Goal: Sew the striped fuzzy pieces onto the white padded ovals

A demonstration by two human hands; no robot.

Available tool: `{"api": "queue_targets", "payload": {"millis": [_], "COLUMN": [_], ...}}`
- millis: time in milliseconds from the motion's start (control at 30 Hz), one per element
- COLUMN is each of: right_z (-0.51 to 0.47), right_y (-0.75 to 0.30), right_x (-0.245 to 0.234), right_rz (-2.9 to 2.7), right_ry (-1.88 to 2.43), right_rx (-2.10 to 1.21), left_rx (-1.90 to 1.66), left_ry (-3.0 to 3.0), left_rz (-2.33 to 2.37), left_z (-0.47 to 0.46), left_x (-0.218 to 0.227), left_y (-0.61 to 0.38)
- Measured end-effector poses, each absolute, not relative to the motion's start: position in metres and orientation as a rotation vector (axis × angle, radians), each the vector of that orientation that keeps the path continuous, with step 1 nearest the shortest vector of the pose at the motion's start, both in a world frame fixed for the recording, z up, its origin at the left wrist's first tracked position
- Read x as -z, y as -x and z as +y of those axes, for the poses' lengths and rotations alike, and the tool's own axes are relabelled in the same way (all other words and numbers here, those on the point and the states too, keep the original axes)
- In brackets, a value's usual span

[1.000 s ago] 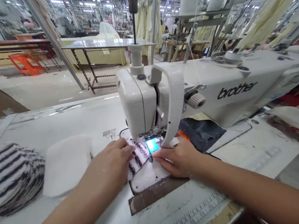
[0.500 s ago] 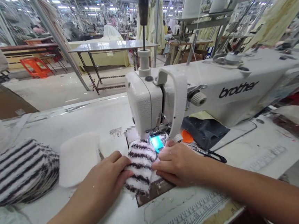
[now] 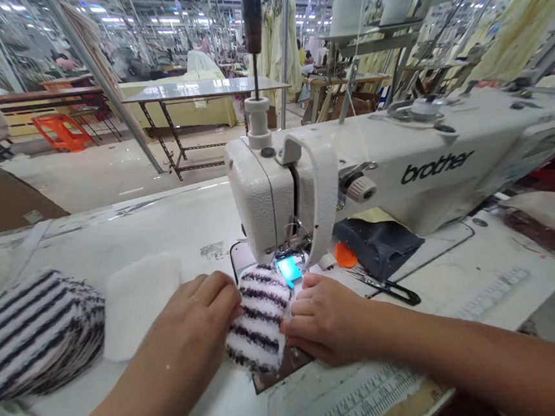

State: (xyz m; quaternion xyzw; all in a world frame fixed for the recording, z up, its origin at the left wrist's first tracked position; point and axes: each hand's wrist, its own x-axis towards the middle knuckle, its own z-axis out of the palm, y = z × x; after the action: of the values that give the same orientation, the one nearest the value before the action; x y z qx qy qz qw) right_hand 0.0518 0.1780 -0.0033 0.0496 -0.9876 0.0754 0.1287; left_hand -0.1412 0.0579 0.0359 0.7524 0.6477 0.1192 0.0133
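Observation:
A fluffy black-and-white striped fabric piece (image 3: 259,319) lies at the needle area of the white sewing machine (image 3: 264,196), its upper end close to the presser foot. My left hand (image 3: 203,311) is closed on the piece's left edge, fingertips bent and partly hidden. On the opposite edge, my right hand (image 3: 323,317) pinches the fabric between curled fingers and thumb. A bright blue-lit patch (image 3: 289,270) shows just under the needle. Left of my left hand lies a white fabric pad (image 3: 143,304), and beyond it a stack of striped pieces (image 3: 36,333).
Thread snips (image 3: 394,290) rest right of my right hand, beside an orange piece (image 3: 345,254) and dark folded cloth (image 3: 382,244). A printed ruler scale (image 3: 357,405) runs along the table's front. Behind stand a table (image 3: 203,88) and an orange stool (image 3: 63,131).
The fabric's lower end has shifted slightly left and down. My left hand's fingers have drawn up and curled more. My right hand stays at the right edge; the whole view has shifted slightly.

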Motion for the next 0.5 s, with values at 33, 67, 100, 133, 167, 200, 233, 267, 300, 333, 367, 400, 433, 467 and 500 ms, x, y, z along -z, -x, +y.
{"api": "queue_targets", "payload": {"millis": [33,67,100,133,167,200,233,267,300,333,367,400,433,467,500], "right_z": [0.178,0.178,0.178,0.178,0.178,0.177,0.177,0.176,0.176,0.176,0.175,0.175,0.175,0.175,0.176], "right_y": [-0.052,-0.052,-0.052,-0.052,-0.052,-0.052,-0.053,-0.053,-0.053,-0.053,-0.053,-0.053,-0.053,-0.053,-0.053], "right_x": [0.004,0.004,0.005,0.006,0.006,0.007,0.007,0.007,0.007,0.007,0.007,0.006,0.006,0.006,0.007], "right_rz": [-2.864,-2.853,-2.843,-2.831,-2.822,-2.821,-2.826,-2.838,-2.857,-2.877,-2.894,-2.906,-2.914,-2.92,-2.922], "right_ry": [-0.15,-0.15,-0.152,-0.154,-0.154,-0.152,-0.15,-0.147,-0.145,-0.142,-0.142,-0.144,-0.145,-0.143,-0.14], "right_rx": [-0.221,-0.219,-0.219,-0.214,-0.207,-0.198,-0.187,-0.174,-0.161,-0.149,-0.141,-0.137,-0.137,-0.141,-0.146], "left_rx": [-0.504,-0.603,-0.654,-0.666,-0.654,-0.633,-0.615,-0.602,-0.598,-0.599,-0.59,-0.574,-0.555,-0.533,-0.508], "left_ry": [-2.367,-2.364,-2.346,-2.332,-2.335,-2.36,-2.405,-2.462,-2.524,-2.579,-2.624,-2.662,-2.694,-2.717,-2.729], "left_rz": [1.989,1.954,1.926,1.905,1.886,1.859,1.824,1.781,1.734,1.691,1.655,1.625,1.602,1.581,1.569], "left_z": [0.063,0.068,0.073,0.077,0.081,0.083,0.085,0.085,0.084,0.084,0.083,0.082,0.082,0.082,0.082], "left_x": [-0.034,-0.031,-0.026,-0.02,-0.014,-0.008,-0.002,0.003,0.007,0.01,0.011,0.012,0.011,0.011,0.009], "left_y": [0.134,0.127,0.121,0.116,0.114,0.114,0.117,0.121,0.126,0.132,0.137,0.141,0.144,0.146,0.146]}}
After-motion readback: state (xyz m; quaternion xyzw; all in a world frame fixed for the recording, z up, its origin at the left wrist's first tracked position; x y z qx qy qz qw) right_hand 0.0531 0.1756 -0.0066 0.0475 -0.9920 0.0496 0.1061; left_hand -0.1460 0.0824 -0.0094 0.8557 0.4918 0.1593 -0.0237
